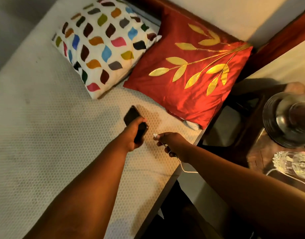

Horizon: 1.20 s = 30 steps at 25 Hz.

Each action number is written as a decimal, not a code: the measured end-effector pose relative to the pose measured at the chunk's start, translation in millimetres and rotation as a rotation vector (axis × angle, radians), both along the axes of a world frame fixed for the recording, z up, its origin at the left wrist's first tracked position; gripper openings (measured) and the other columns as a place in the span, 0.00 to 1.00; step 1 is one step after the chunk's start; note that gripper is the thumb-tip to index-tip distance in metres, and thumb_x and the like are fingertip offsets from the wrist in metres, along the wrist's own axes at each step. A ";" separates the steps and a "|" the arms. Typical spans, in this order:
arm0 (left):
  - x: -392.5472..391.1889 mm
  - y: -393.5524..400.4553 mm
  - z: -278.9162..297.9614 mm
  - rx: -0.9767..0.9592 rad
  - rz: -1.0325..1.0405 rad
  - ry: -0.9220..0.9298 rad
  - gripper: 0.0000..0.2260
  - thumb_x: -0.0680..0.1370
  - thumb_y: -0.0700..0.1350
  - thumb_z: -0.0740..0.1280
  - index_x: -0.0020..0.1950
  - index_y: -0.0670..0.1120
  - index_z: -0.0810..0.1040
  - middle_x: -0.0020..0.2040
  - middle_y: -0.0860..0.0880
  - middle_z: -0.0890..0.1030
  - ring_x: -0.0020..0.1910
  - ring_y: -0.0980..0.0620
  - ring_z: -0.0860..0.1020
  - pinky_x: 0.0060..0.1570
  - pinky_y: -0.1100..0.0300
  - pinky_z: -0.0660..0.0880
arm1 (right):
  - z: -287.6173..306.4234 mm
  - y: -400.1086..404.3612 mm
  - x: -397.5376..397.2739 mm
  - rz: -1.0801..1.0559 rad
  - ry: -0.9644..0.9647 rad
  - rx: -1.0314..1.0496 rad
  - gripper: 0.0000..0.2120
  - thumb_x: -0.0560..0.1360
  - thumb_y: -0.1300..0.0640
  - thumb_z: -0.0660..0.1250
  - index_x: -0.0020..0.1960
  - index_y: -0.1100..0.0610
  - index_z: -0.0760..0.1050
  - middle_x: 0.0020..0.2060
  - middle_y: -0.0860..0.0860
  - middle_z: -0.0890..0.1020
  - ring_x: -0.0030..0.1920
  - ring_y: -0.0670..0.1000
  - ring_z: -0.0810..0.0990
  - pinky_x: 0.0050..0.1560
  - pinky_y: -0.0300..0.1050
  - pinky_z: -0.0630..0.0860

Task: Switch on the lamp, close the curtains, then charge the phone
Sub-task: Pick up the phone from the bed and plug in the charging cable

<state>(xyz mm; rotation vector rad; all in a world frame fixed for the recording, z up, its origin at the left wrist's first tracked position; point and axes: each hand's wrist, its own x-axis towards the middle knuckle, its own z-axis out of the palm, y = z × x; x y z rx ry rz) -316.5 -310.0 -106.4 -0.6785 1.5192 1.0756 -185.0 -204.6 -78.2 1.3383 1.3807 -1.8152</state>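
Warm yellowish light falls across a bed (45, 135) covered by a white mattress with a honeycomb texture, seen from the head camera looking down. Two cushions lie near its head end: a white cushion (103, 45) patterned with multicoloured leaf shapes, and just beside it, partly overlapping its corner, a red cushion (188, 80) with a golden leaf branch. A dark wooden frame (277, 47) runs behind them along a pale wall.

The left hand (134, 133) grips a dark phone (132, 116), fingers curled round its lower part, holding it just over the mattress below the red cushion. The right hand (170, 144) pinches the plug end of a white charging cable (184, 168); the plug tip points toward the phone, near it but not touching. The cable trails back past the edge of the bed toward the right.

On the right stands a dark wooden tabletop (262, 156) carrying a round metallic lamp base (277, 121), blurred, and a clear faceted glass object (293, 164) whose kind cannot be told.
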 end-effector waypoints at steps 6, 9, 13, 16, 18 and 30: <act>44.0 12.7 102.1 0.139 -0.004 0.014 0.13 0.71 0.54 0.70 0.41 0.45 0.75 0.34 0.47 0.74 0.31 0.52 0.72 0.28 0.62 0.68 | 88.4 -25.2 36.5 -0.158 0.213 0.193 0.06 0.76 0.52 0.69 0.40 0.49 0.81 0.35 0.48 0.82 0.21 0.43 0.69 0.22 0.34 0.62; 67.9 5.0 158.5 0.189 -0.005 0.071 0.14 0.71 0.54 0.71 0.44 0.44 0.76 0.37 0.45 0.74 0.34 0.49 0.72 0.31 0.60 0.70 | 137.3 -46.3 69.6 -0.213 0.281 0.251 0.06 0.76 0.53 0.69 0.41 0.50 0.82 0.35 0.47 0.81 0.24 0.44 0.69 0.22 0.34 0.63; 106.8 -11.7 224.7 0.284 -0.039 0.194 0.16 0.71 0.53 0.72 0.49 0.43 0.75 0.41 0.43 0.75 0.38 0.47 0.73 0.35 0.58 0.72 | 198.9 -77.5 101.6 -0.223 0.370 0.425 0.10 0.77 0.57 0.67 0.38 0.55 0.80 0.30 0.49 0.77 0.26 0.45 0.66 0.24 0.36 0.64; 125.3 -14.9 260.9 0.328 -0.046 0.285 0.17 0.71 0.52 0.72 0.52 0.42 0.75 0.45 0.41 0.77 0.43 0.45 0.76 0.41 0.55 0.74 | 233.6 -84.0 114.9 -0.208 0.422 0.591 0.15 0.77 0.57 0.66 0.31 0.52 0.77 0.26 0.46 0.74 0.26 0.45 0.67 0.27 0.38 0.64; 137.1 -14.2 287.3 0.349 -0.087 0.359 0.18 0.73 0.53 0.70 0.55 0.42 0.73 0.47 0.41 0.77 0.46 0.44 0.76 0.46 0.53 0.73 | 257.3 -83.7 127.1 -0.210 0.446 0.656 0.15 0.77 0.57 0.67 0.31 0.52 0.78 0.26 0.45 0.75 0.26 0.44 0.68 0.26 0.37 0.66; 330.0 7.6 372.5 0.442 0.051 0.425 0.25 0.69 0.51 0.76 0.58 0.39 0.72 0.51 0.40 0.77 0.49 0.44 0.76 0.55 0.50 0.76 | 345.4 -68.0 296.4 0.109 0.269 1.143 0.12 0.78 0.54 0.62 0.39 0.54 0.80 0.37 0.50 0.81 0.39 0.49 0.79 0.34 0.37 0.70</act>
